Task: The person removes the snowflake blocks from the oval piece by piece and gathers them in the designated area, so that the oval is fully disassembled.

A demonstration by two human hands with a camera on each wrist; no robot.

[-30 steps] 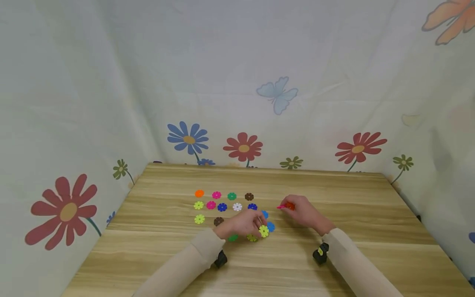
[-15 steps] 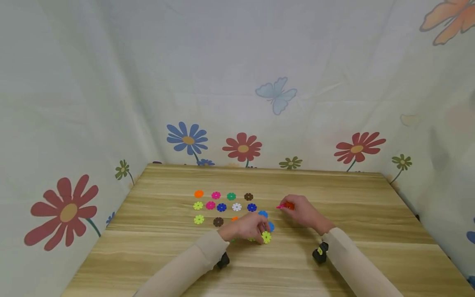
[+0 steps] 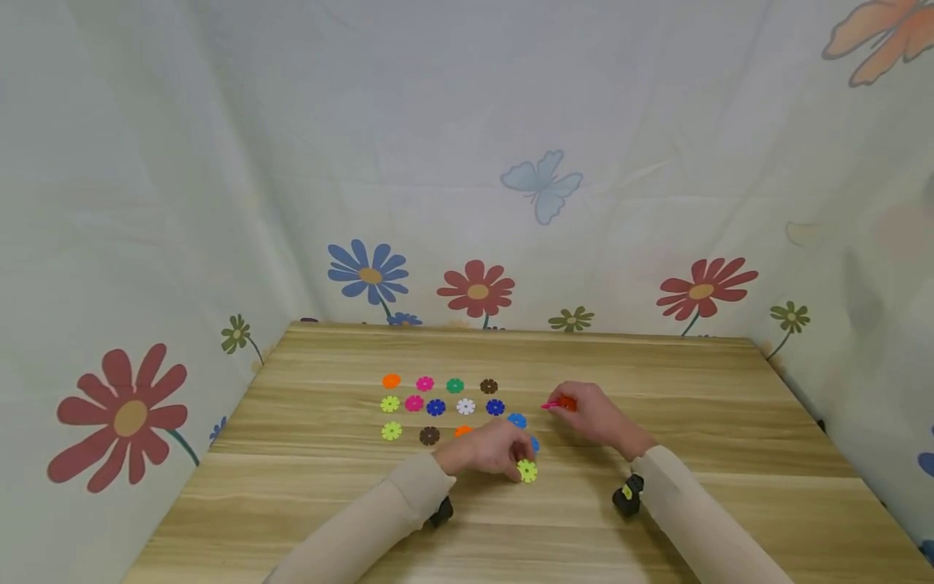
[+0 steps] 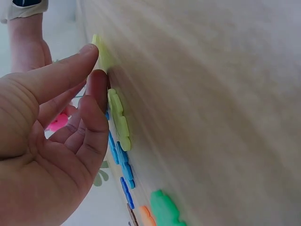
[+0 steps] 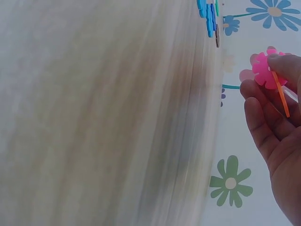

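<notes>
While the right hand (image 3: 593, 415) sits parked with a pink disc (image 5: 266, 71) and an orange one (image 3: 568, 403) pinched together clear of the counter (image 3: 700, 487), the left hand (image 3: 487, 448) is doing the moving: over the last second it has dragged the yellow-green disc (image 3: 527, 470) toward the near edge, away from the blue disc (image 3: 535, 444) it sat beside. Its grip is loose, fingertips (image 4: 91, 49) pressing the piece flat rather than curling round it. So that disc is being slid free of the cluster, not lifted. Back rows of coloured discs (image 3: 436, 395) stay put.
</notes>
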